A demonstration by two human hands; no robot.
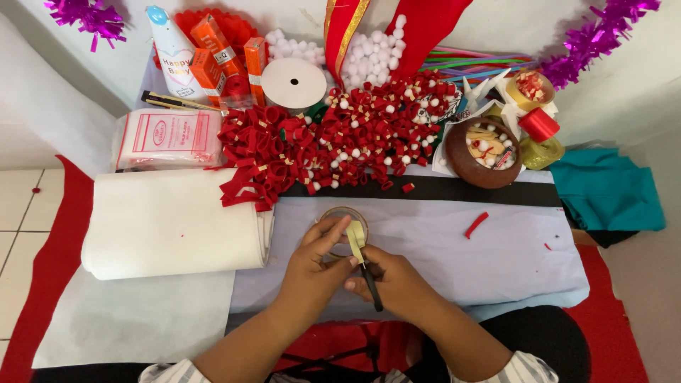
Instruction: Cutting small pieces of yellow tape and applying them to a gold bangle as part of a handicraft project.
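Observation:
My left hand (317,261) pinches a roll of pale yellowish tape (345,221), with a strip of the tape (355,240) pulled off it toward me. My right hand (394,281) grips black-handled scissors (371,284), whose blades sit at the strip's lower end. Both hands meet over a light blue cloth (496,248) in the middle of the work surface. The scissor tips are hidden behind my fingers and the strip.
A heap of red felt loops with white pompoms (340,138) lies behind my hands. A folded white felt roll (170,221) is at left, a brown bowl (482,152) and red ribbon spool (539,124) at right, a white ribbon reel (294,83), orange boxes (216,53) and teal cloth (606,188) farther out.

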